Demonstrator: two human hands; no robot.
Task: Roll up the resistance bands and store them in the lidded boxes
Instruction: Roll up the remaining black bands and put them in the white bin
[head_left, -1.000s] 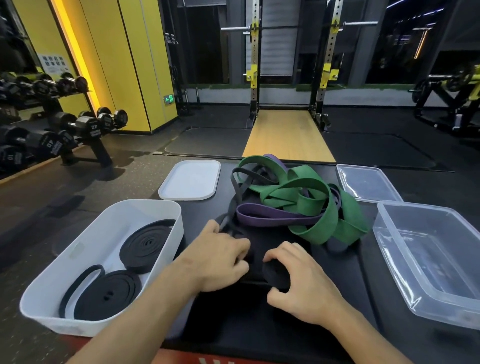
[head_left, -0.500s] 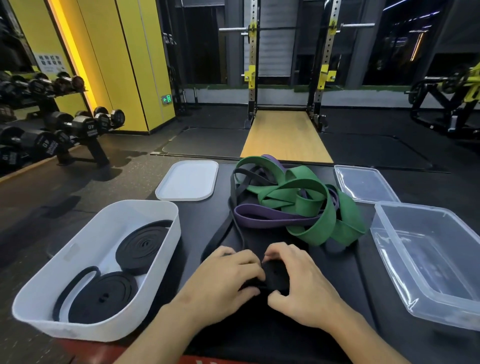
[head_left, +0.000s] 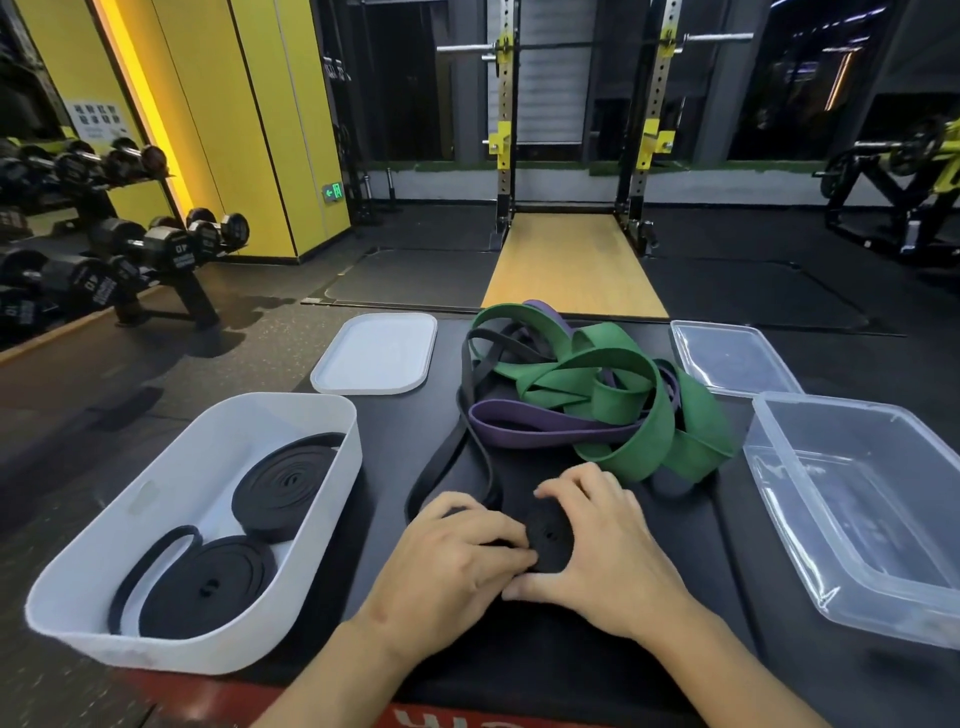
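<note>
On the black mat (head_left: 519, 675) before me, my left hand (head_left: 457, 556) and right hand (head_left: 605, 564) both curled around a half-rolled black band (head_left: 549, 535), its loose tail running up to the green and purple tangle (head_left: 597, 395), white box (head_left: 171, 649) holding two black rolls (head_left: 285, 483) at left, clear box (head_left: 795, 545) at right.

Of the person only two forearms and hands show, bare all the way from the fingertips to the picture's lower edge. The left forearm (head_left: 332, 675) comes in at 7 o'clock and ends in the left hand (head_left: 452, 566), which has a small dark mark on its back close to the wrist. The right forearm (head_left: 727, 670) comes in at 5 o'clock with the right hand (head_left: 608, 566), whose knuckles show as low ridges.
</note>
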